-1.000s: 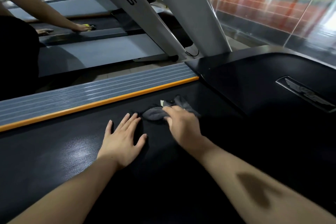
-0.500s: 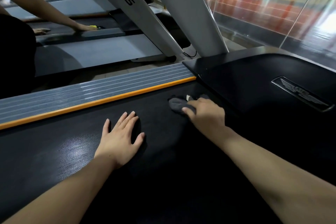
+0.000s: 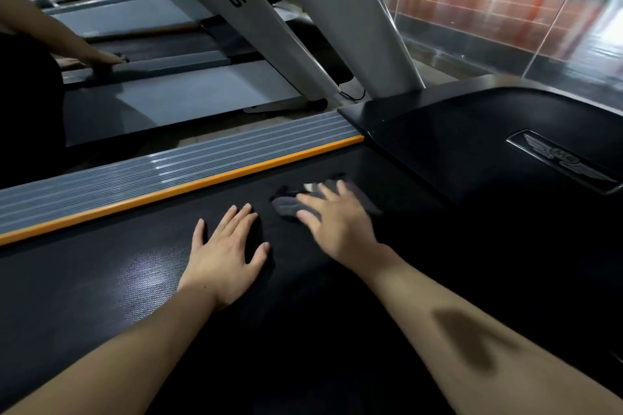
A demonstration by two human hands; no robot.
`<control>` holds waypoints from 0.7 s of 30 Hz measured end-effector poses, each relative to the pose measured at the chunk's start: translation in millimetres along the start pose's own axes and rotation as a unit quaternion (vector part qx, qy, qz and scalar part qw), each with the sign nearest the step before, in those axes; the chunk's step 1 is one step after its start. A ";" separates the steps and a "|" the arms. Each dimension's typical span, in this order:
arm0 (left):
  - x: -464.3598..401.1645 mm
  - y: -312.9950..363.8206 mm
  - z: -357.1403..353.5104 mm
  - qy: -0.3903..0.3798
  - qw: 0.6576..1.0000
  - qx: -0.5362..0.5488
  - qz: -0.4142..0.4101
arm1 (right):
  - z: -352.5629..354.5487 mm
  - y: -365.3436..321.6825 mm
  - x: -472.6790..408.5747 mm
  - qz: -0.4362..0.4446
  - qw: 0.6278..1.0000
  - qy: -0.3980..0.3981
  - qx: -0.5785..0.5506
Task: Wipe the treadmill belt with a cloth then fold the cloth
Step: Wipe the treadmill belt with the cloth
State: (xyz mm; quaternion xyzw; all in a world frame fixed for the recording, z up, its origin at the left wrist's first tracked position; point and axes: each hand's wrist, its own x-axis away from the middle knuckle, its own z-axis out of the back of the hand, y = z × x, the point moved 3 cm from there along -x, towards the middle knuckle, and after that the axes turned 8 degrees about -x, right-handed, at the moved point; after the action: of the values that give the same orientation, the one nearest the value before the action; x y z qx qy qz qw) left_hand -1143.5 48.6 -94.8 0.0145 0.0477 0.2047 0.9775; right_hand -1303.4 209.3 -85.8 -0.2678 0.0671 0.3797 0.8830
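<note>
Two bare arms reach out from the bottom of the view over the black belt [image 3: 101,280]. The right arm has one dark patch on it.

The left hand [image 3: 224,253] lies flat on the belt, palm down. Its grip is wide, with all five fingers spread, and it holds nothing.

The right hand [image 3: 337,222] is just beside it, a little farther on. It presses flat on one small grey cloth [image 3: 286,205]. The fingers are stretched out over the cloth, not curled round it, so this grip is wide too. The hand looks blurred. The cloth lies on the belt, close to the black cover [image 3: 472,152] at the front end. Part of the cloth sticks out to the left of the hand, and one pale tag [image 3: 310,186] shows near the fingertips.

Past the hands, one orange strip [image 3: 202,182] runs along the belt's edge. Beside it is one grey ribbed rail [image 3: 168,162]. The black cover has one silver badge [image 3: 566,162] with wings.

Farther off, two white posts [image 3: 337,10] slope upward. One other person's arm [image 3: 67,40] rests a hand on the next treadmill [image 3: 185,98]. On the right stands a glass wall [image 3: 505,10].
</note>
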 end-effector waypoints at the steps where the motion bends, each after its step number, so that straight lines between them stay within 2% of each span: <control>1: -0.2 0.0 -0.4 0.001 1.000 0.001 0.000 | -6.9 -12.1 3.6 -0.008 1.000 -0.022 -0.007; 3: -0.2 -0.8 -0.4 0.001 1.000 0.000 -0.004 | -9.5 -19.6 0.2 -0.012 0.999 -0.033 -0.042; 5: 0.5 -2.8 -0.4 0.001 1.000 -0.002 -0.008 | 3.3 -8.0 -3.8 0.026 0.997 -0.045 -0.052; 7: 1.7 -2.8 -0.6 0.004 1.000 0.000 -0.008 | 24.4 26.6 -12.9 0.087 0.996 0.014 -0.005; 8: 1.6 -2.3 -0.2 0.005 1.000 0.000 -0.008 | 40.4 52.5 -20.0 0.077 0.996 0.051 0.020; 9: 1.7 -2.2 0.1 0.006 1.000 0.000 -0.007 | 54.9 75.6 -24.2 0.021 0.998 0.052 0.032; 11: 0.8 -0.7 0.7 0.004 1.000 0.000 -0.006 | 68.5 110.0 -20.9 -0.086 0.996 0.012 0.011; 13: 0.6 1.3 0.3 0.004 1.000 0.004 -0.004 | 64.6 107.0 -15.8 -0.112 0.993 0.027 -0.009; 15: 0.6 1.5 1.1 0.003 1.000 0.009 -0.001 | 56.5 74.7 -8.3 -0.079 0.992 0.099 -0.017; 16: 0.1 1.4 1.7 0.002 1.000 0.011 -0.001 | 46.7 52.7 -2.9 -0.029 0.991 0.130 -0.028; 18: 0.2 1.2 2.3 -0.001 1.000 0.010 -0.001 | 20.2 9.5 12.4 0.056 0.993 0.097 -0.038; 20: 2.0 1.4 2.6 -0.007 1.000 0.000 -0.006 | 7.4 -9.6 18.5 0.076 0.995 0.036 -0.062; 21: 3.1 1.0 3.0 -0.009 1.000 -0.004 -0.008 | 8.5 -5.3 14.7 0.092 0.994 0.032 -0.056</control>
State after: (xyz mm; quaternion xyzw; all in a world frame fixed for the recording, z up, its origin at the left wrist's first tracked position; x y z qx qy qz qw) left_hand -1140.8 50.7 -92.0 0.0119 0.0379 0.1966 0.9797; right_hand -1290.0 220.1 -81.0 -0.3214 0.0980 0.4536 0.8254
